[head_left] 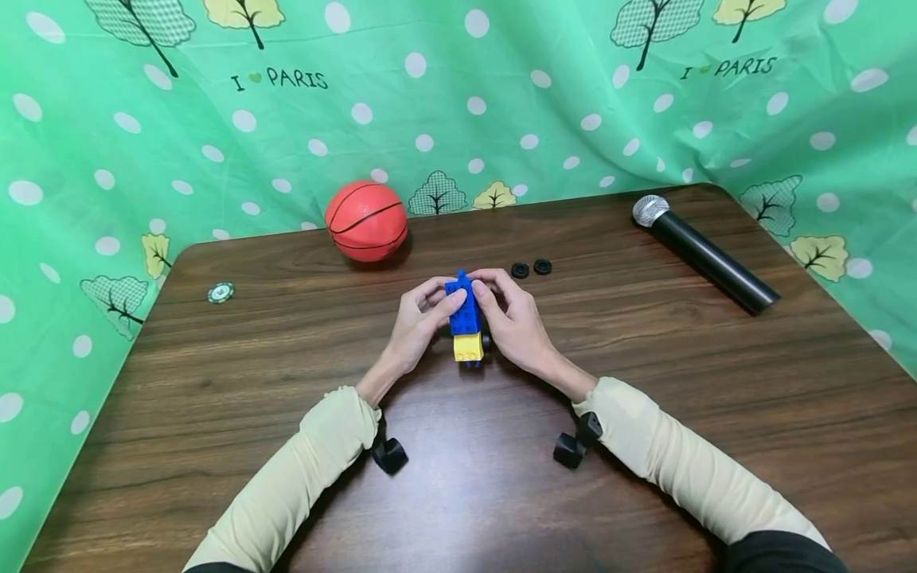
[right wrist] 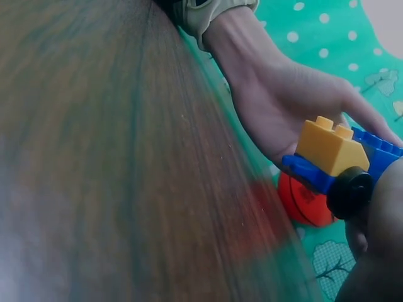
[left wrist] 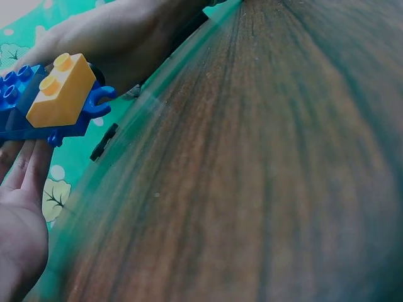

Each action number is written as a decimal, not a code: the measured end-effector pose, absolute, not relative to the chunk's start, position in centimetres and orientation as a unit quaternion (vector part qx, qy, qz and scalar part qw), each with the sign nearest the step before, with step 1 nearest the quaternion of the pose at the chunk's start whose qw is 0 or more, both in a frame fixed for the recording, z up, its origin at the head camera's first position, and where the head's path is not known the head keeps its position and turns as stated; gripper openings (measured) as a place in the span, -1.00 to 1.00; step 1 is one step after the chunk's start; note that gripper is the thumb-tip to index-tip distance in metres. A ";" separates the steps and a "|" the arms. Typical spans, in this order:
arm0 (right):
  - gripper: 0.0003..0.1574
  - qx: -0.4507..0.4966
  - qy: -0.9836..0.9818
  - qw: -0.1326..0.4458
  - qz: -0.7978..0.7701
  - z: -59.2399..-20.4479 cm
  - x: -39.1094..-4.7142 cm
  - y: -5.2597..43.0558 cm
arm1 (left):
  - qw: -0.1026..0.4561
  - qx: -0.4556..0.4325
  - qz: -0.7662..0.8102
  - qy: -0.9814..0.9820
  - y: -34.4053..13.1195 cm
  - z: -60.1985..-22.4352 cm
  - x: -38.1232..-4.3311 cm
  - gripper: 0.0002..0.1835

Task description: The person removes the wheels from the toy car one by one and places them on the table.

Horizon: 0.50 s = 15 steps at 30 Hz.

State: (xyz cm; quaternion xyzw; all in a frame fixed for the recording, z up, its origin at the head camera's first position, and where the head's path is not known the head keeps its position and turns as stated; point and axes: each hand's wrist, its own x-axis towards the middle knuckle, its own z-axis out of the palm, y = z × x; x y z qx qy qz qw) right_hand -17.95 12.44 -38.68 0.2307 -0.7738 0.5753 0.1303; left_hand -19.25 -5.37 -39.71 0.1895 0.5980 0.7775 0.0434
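Above the middle of the table, both hands hold a toy car built of blue and yellow blocks. My left hand grips its left side, thumb on top of the blue part and fingers underneath. The right hand grips the opposite side, its thumb also along the top; its far fingertips are partly hidden. At the near end sits a yellow sloped brick. A black wheel is fitted on the right side by that brick. On the left side, a bare blue peg sticks out.
Two loose black wheels lie beyond the right hand. A red ball stands at the back edge, a poker chip lies at the left, and a microphone at the right. A green curtain hangs behind the table.
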 end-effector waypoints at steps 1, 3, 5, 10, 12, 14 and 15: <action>-0.72 0.230 -0.777 0.145 0.568 -38.7 -18.0 12.4 | 0.040 0.191 0.774 0.603 -5.4 -39.7 -19.2 -0.60; -0.76 0.227 -0.782 0.175 0.554 -38.7 -17.9 12.3 | 0.031 0.195 0.765 0.613 -5.3 -39.7 -19.2 -0.62; -0.79 0.221 -0.784 0.200 0.544 -38.8 -17.8 12.2 | 0.018 0.197 0.754 0.627 -5.3 -39.6 -19.1 -0.64; -0.82 0.208 -0.785 0.235 0.534 -38.8 -17.6 11.9 | -0.015 0.192 0.732 0.654 -5.2 -39.5 -18.9 -0.68; -0.81 0.204 -0.785 0.243 0.532 -38.9 -17.6 11.7 | -0.022 0.191 0.728 0.658 -5.1 -39.4 -18.8 -0.70; -0.80 0.201 -0.785 0.249 0.530 -38.9 -17.6 11.7 | -0.029 0.191 0.724 0.663 -5.1 -39.4 -18.8 -0.73; -0.80 0.194 -0.786 0.253 0.529 -38.9 -17.7 11.7 | -0.039 0.190 0.718 0.669 -5.1 -39.4 -18.7 -0.74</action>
